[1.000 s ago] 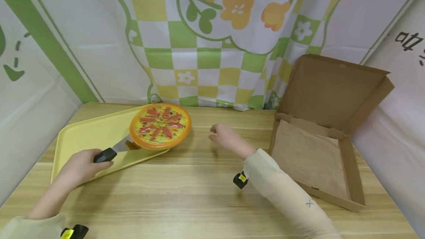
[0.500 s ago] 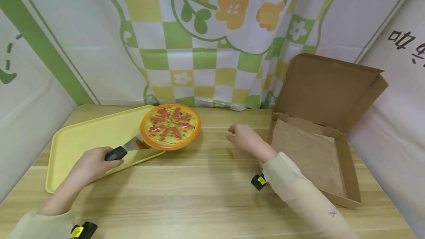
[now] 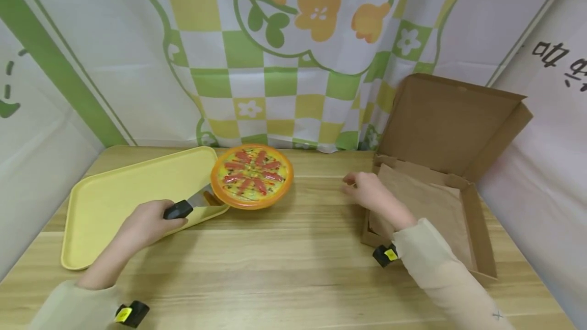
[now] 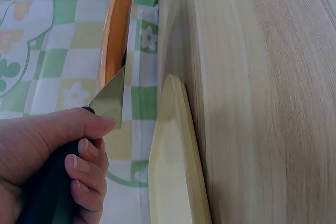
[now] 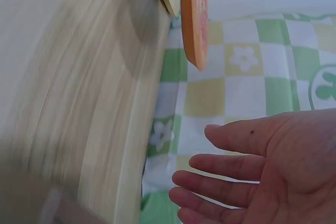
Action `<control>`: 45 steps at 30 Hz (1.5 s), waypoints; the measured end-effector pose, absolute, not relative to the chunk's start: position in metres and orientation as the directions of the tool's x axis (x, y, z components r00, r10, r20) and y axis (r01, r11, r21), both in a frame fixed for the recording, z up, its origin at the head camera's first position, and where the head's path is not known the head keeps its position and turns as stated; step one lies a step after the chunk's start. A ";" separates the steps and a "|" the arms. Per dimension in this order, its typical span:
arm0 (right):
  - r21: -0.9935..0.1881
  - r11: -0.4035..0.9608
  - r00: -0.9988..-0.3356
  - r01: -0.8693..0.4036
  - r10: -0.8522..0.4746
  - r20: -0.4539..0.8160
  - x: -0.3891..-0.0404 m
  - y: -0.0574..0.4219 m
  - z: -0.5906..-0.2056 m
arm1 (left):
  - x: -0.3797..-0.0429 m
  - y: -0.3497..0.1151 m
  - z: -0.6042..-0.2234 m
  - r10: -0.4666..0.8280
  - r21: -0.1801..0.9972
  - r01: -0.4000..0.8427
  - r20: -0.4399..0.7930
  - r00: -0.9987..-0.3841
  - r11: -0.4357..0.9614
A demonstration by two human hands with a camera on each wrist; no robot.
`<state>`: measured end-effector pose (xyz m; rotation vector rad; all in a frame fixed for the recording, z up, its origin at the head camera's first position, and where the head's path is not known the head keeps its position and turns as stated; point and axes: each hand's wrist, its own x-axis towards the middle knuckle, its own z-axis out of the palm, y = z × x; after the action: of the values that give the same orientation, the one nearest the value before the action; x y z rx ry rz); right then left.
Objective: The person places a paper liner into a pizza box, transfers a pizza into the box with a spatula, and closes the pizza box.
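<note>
The black handle of a pizza server (image 3: 185,207) is gripped by the left hand (image 3: 147,224), fingers curled round it, lower left of centre. The toy pizza (image 3: 251,175) is carried on the blade, raised over the right edge of the yellow tray (image 3: 114,202), the server's long axis pointing up and right. The right hand (image 3: 369,192) is held relaxed and empty, fingers loosely spread, at the near-left rim of the open pizza box (image 3: 477,228), well to the right of the pizza across the wooden surface (image 3: 275,269).
</note>
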<state>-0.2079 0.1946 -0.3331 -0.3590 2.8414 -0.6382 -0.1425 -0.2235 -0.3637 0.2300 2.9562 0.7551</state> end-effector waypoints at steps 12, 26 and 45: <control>-0.436 0.881 -0.965 -0.186 -0.247 -0.088 -0.201 0.245 -0.341 | -0.153 -0.197 -0.361 0.199 0.481 0.151 -0.052 -0.979 0.864; -0.455 0.876 -0.977 -0.159 -0.205 -0.054 -0.181 0.296 -0.328 | -0.163 -0.169 -0.361 0.227 0.511 0.166 -0.059 -0.972 0.843; -0.448 0.892 -0.998 -0.056 -0.063 -0.001 -0.157 0.367 -0.322 | -0.175 -0.131 -0.357 0.251 0.515 0.176 -0.079 -0.965 0.839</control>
<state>-0.1567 0.3672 -0.3217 -0.0952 3.0407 -0.7189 -0.1748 -0.1314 -0.3572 0.3351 2.8740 0.7847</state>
